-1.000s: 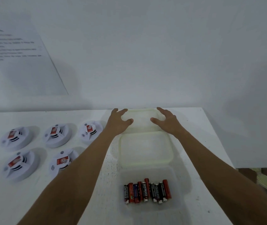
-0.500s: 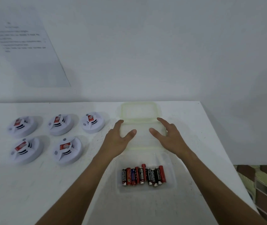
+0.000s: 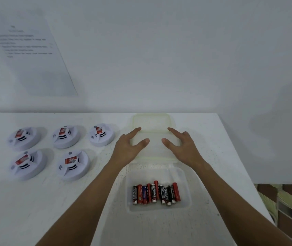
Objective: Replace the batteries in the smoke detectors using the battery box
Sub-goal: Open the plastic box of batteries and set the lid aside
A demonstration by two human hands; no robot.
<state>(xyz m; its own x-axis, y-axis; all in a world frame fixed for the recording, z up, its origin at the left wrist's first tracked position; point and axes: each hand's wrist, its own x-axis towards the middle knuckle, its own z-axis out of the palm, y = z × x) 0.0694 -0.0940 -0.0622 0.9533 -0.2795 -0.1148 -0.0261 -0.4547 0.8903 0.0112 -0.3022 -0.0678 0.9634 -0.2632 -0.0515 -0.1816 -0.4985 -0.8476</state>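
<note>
Battery box sits open on the white table, near your edge and right of centre. It's clear plastic, with a row of AA batteries lying side by side on its floor; some are black-and-red, some red, one blue. I read "EVEREADY" on two of them; the other labels are too small to make out.

Its translucent lid lies flat on the table just behind the box, towards the wall. Your left hand is at the lid's left edge and your right hand is over its right side. Both hands are spread wide with fingers relaxed and thumbs pointing inward at each other, and neither is gripping anything. I can't tell whether the fingertips actually touch the lid or sit just above it.

Five white smoke detectors lie in two rows on the left half of the table, well apart from the box: three in the back row, two in the front. Each has a red label on top. The back-right detector is the one nearest your left hand, not touching it.

A printed sheet hangs on the wall at upper left; the text is too blurred to read
</note>
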